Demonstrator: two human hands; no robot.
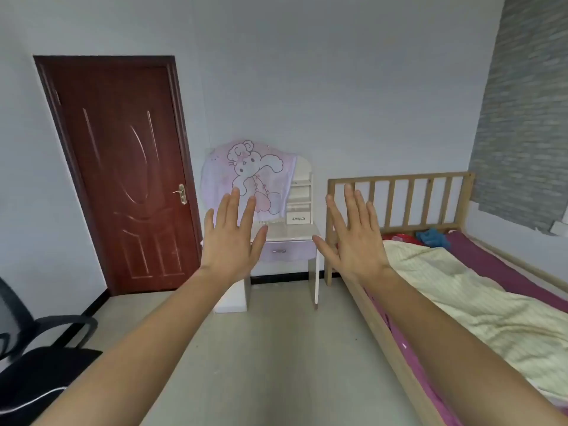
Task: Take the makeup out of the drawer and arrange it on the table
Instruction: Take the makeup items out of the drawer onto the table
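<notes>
Chair (40,367): black, low in the left corner, on the floor, well apart from the table.
Left hand (233,241): raised at arm's length, back toward the camera, fingers straight and spread, holding nothing. In view it overlaps the table's left side.
Right hand (356,238): raised level with the left, fingers straight and spread, holding nothing. In view it overlaps the bed's headboard.
Bed (399,177): wooden frame along the right wall, with its slatted headboard just beside the table.
Blanket (479,302): cream, rumpled over a purple sheet.
Table (292,233): small white dressing table against the far wall, between the door and the bed.
Drawer (295,253): lilac front with a metal handle, closed, just under the tabletop.
Makeup: not visible, so I cannot tell where it lies.
Cloth (249,176): lilac with a rabbit print, draped over the table's upright back.
Shelf (299,195): white, standing on the tabletop's right rear.
Door (129,179): dark red, closed, left of the table.
</notes>
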